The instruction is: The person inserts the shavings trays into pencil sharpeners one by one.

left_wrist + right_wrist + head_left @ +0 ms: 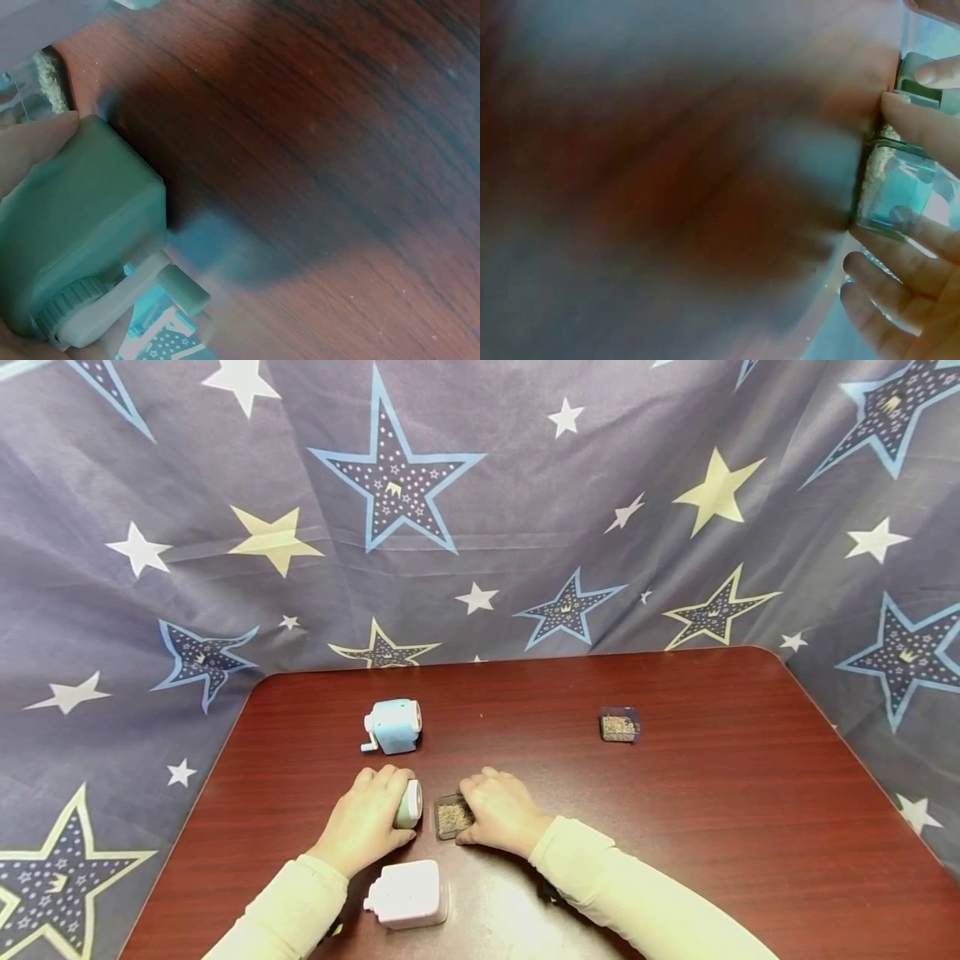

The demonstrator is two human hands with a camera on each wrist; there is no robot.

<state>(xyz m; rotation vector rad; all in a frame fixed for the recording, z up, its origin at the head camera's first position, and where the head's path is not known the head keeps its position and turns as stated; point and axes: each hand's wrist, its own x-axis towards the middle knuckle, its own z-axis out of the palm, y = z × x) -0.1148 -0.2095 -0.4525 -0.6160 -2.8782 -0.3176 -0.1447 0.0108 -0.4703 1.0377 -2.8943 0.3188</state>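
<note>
A green hand-crank pencil sharpener (90,202) is gripped by my left hand (366,820), its white front end (415,800) facing right. Its crank handle (120,304) shows in the left wrist view. Just to the right, my right hand (501,811) holds a small clear shavings drawer (453,817) between thumb and fingers. Pale pencil shavings (876,176) lie inside the drawer, which sits close to the sharpener's front. The far side of the sharpener is hidden under my left palm.
A light blue crank sharpener (395,726) stands behind my left hand. A pale pink one (407,894) stands in front, near my left sleeve. Another drawer (620,726) of shavings lies further back on the right. Star-patterned cloth (480,527) hangs behind the brown table (712,793).
</note>
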